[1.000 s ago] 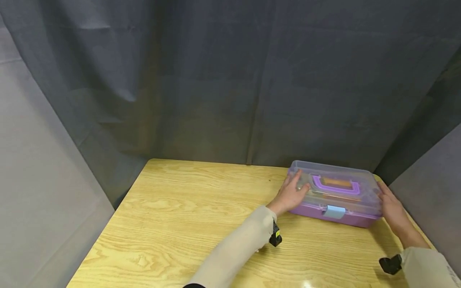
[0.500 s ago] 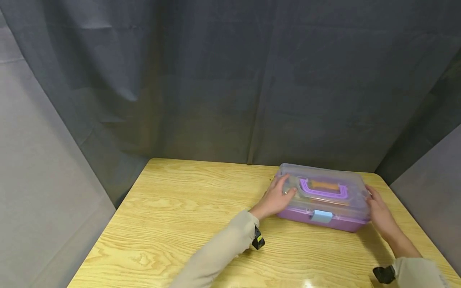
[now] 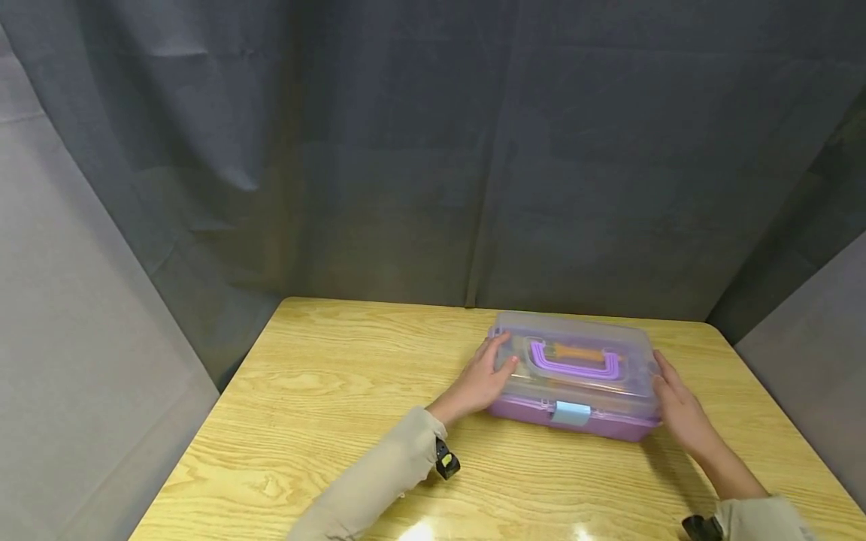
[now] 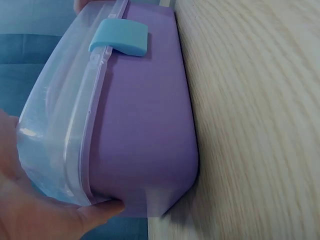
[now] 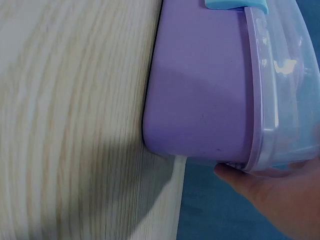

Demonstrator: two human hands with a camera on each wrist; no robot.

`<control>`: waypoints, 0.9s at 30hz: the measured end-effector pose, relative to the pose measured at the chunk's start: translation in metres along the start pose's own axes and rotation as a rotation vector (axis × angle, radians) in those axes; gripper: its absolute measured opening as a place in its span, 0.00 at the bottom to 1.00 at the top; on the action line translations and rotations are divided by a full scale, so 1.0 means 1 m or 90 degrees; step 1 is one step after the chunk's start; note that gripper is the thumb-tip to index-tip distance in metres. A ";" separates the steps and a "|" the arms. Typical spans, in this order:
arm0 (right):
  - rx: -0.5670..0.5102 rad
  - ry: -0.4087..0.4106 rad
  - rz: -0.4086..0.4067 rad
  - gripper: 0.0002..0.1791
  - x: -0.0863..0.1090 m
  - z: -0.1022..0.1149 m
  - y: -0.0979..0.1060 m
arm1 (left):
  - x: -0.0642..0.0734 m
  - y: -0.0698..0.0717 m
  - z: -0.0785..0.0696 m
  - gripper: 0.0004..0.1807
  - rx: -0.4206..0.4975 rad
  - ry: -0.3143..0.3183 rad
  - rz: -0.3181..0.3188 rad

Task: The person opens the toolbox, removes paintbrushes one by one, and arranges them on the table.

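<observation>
A storage box [image 3: 609, 427] with a purple base lies at the right of the table, its clear lid [image 3: 575, 324] down. On the lid is a purple handle [image 3: 575, 370], and a light blue latch [image 3: 571, 413] sits over the front seam. Through the lid something orange shows, its kind unclear. My left hand [image 3: 476, 382] grips the left end, fingers on the lid's corner and a fingertip [image 4: 112, 206] under the rim. At the opposite end my right hand [image 3: 683, 409] holds the lid's edge, one fingertip [image 5: 227, 172] below the rim. The base touches the tabletop in both wrist views.
The wood-grain table [image 3: 304, 421] extends left and in front of the box. A dark curtain [image 3: 392, 165] hangs along its back edge. Grey panels stand at the left [image 3: 81, 315] and right [image 3: 805, 353].
The box has slid left and slightly toward me across the table, with both hands still on its ends. Both forearms have moved left with it.
</observation>
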State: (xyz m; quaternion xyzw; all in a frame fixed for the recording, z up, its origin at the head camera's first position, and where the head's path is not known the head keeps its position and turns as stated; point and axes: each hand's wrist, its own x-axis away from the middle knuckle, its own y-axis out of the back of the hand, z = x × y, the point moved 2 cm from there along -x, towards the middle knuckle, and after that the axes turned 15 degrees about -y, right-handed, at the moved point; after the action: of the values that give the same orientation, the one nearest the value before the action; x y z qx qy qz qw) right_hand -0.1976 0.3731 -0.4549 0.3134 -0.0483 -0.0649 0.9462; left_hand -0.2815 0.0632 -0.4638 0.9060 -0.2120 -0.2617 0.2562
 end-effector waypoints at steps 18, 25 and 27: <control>0.016 0.018 0.042 0.36 0.011 0.040 -0.051 | 0.050 0.055 0.023 0.34 0.034 0.035 0.010; 0.034 0.044 0.031 0.37 0.011 0.056 -0.072 | 0.067 0.078 0.027 0.34 0.032 0.030 0.002; 0.042 0.046 0.035 0.38 0.012 0.061 -0.079 | 0.073 0.085 0.031 0.34 0.029 0.033 0.002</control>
State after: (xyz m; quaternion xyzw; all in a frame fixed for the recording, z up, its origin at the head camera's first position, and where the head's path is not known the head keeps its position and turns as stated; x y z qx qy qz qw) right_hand -0.2014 0.2728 -0.4532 0.3455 -0.0247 -0.0257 0.9378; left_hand -0.2640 -0.0515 -0.4643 0.9178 -0.2123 -0.2330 0.2413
